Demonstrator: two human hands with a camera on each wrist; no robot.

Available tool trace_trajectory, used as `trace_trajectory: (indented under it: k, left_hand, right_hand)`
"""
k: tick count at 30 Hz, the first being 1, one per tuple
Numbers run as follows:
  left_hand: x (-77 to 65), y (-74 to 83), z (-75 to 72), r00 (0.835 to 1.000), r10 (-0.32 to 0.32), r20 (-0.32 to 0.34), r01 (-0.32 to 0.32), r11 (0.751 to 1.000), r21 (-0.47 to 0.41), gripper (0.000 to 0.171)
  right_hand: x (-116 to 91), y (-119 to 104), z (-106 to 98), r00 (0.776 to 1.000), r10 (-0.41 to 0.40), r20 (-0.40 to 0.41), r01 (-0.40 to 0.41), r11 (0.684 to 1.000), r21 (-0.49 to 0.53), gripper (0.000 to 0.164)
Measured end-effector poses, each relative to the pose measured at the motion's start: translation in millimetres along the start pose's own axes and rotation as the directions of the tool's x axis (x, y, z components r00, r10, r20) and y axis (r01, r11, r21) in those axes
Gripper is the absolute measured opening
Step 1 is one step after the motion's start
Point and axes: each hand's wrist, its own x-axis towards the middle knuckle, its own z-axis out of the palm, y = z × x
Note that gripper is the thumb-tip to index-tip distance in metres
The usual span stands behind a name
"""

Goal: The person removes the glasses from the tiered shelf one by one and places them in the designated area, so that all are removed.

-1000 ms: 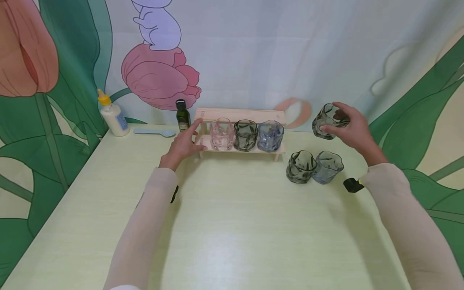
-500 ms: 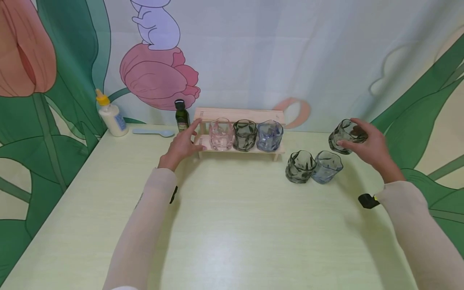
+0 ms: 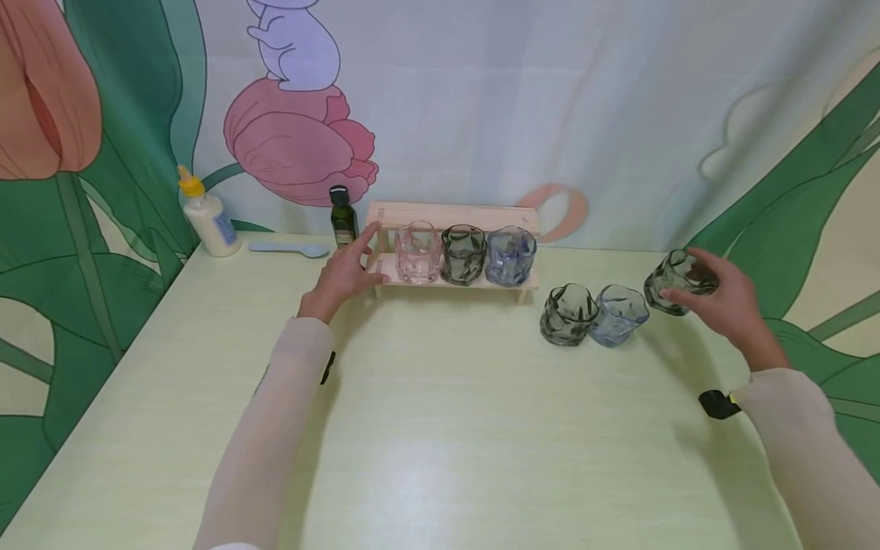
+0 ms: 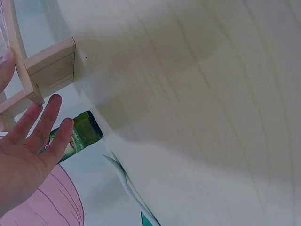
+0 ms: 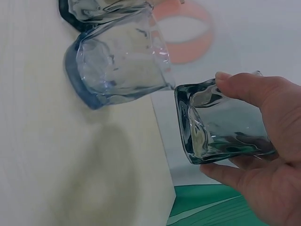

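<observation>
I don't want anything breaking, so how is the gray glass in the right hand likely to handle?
The gray glass is probably rigid and fragile, going by its transparent, glassy walls. Its thick, dark base suggests weight low down, so tipping seems less likely. The shiny surface may slip in the right hand, though uneven faces could help grip.

A pale table point(image 3: 447, 412) stands before a cloth backdrop point(image 3: 467, 114) printed with green leaves point(image 3: 777, 229), an orange tulip point(image 3: 51, 99) and a lilac animal point(image 3: 305, 53). Soft light point(image 3: 426, 473) gleams on the table.
</observation>
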Motion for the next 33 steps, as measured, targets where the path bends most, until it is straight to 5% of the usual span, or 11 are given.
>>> trace_trajectory:
  k: [13, 33]
  left_hand:
    - [0.2, -1.5, -0.3, 1.0, 0.005, -0.004, -0.005, 1.0, -0.012, 0.098]
    - [-0.2, -2.5, 0.9, 1.0, 0.023, -0.006, -0.023, 1.0, -0.004, 0.097]
  right_hand:
    - [-11.7, 29.1, 17.9, 0.999, 0.034, 0.038, -0.034, 0.999, -0.016, 0.085]
    - [-18.9, 42.8, 44.6, 0.999, 0.016, 0.029, -0.017, 1.0, 0.008, 0.08]
